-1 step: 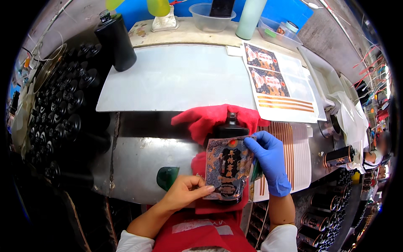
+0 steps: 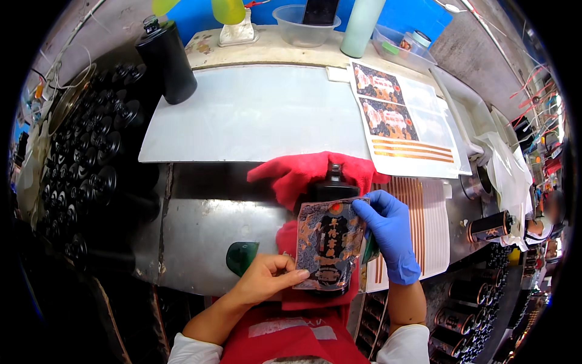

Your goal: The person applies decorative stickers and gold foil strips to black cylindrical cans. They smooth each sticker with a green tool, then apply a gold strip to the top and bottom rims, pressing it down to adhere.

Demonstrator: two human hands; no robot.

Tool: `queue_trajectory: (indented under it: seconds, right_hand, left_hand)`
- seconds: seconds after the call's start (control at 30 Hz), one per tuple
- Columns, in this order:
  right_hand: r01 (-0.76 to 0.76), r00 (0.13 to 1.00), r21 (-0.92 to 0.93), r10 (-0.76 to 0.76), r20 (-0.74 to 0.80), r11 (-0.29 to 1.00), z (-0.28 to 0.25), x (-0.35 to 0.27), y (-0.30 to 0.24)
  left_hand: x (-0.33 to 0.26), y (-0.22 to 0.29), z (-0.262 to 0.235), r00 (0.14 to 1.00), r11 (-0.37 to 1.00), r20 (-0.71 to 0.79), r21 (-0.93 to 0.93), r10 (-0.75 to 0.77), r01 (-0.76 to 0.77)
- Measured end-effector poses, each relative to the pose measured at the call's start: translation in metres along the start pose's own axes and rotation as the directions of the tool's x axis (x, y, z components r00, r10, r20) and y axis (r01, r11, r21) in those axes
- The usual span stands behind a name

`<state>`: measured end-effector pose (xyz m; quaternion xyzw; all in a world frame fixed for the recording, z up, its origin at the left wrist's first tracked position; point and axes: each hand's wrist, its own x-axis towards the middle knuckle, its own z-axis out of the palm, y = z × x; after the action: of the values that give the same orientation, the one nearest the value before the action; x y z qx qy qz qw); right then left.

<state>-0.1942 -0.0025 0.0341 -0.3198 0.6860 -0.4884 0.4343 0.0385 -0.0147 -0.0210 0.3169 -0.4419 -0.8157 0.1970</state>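
Observation:
A dark label sheet (image 2: 331, 242) with copper ornament and a red dot covers most of a black bottle (image 2: 333, 191), whose neck points away from me. How far the label touches the bottle is hidden. At the sheet's lower left edge, the thumb and fingers of my bare left hand (image 2: 270, 278) pinch it. My right hand (image 2: 388, 227), in a blue glove, grips its upper right corner. A green, smooth-edged piece (image 2: 242, 257) shows beside my left hand; whether that hand holds it is unclear. Red cloth (image 2: 291, 176) lies around and under the bottle.
A pale board (image 2: 260, 115) spans the far side, with printed label sheets (image 2: 388, 115) at its right. A black bottle (image 2: 171, 64) stands at far left. Striped strip sheets (image 2: 427, 230) lie right of my glove. Many black bottles crowd the left (image 2: 91, 170) and lower right (image 2: 454, 318).

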Motion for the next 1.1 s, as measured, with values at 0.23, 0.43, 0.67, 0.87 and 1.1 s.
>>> queue_trajectory:
  seconds: [0.23, 0.43, 0.67, 0.87, 1.1]
  right_hand:
    - [0.010, 1.000, 0.001, -0.010, -0.022, 1.000, -0.001, 0.003, -0.005]
    - [0.013, 1.000, 0.043, -0.013, -0.008, 0.999, 0.002, 0.007, -0.005]
    - [-0.013, 1.000, 0.096, 0.015, -0.012, 0.995, 0.002, 0.013, -0.001]
    - [-0.084, 0.993, 0.183, 0.097, -0.062, 0.980, -0.007, 0.016, 0.011]
    - [-0.095, 0.995, 0.269, 0.087, 0.041, 0.958, 0.004, 0.021, 0.020]
  left_hand:
    - [0.017, 0.007, -0.012, 0.981, 0.981, -0.034, 0.018, 0.193, -0.192]
    - [0.075, 0.036, 0.017, 0.774, 0.821, -0.312, 0.365, 0.551, -0.438]
    - [0.090, 0.027, 0.010, 0.791, 0.882, -0.393, 0.254, 0.469, -0.396]
    - [0.083, 0.012, 0.010, 0.619, 0.799, -0.507, 0.425, 0.599, -0.425]
    - [0.076, 0.032, 0.027, 0.771, 0.494, 0.041, 0.747, 0.635, -0.446]
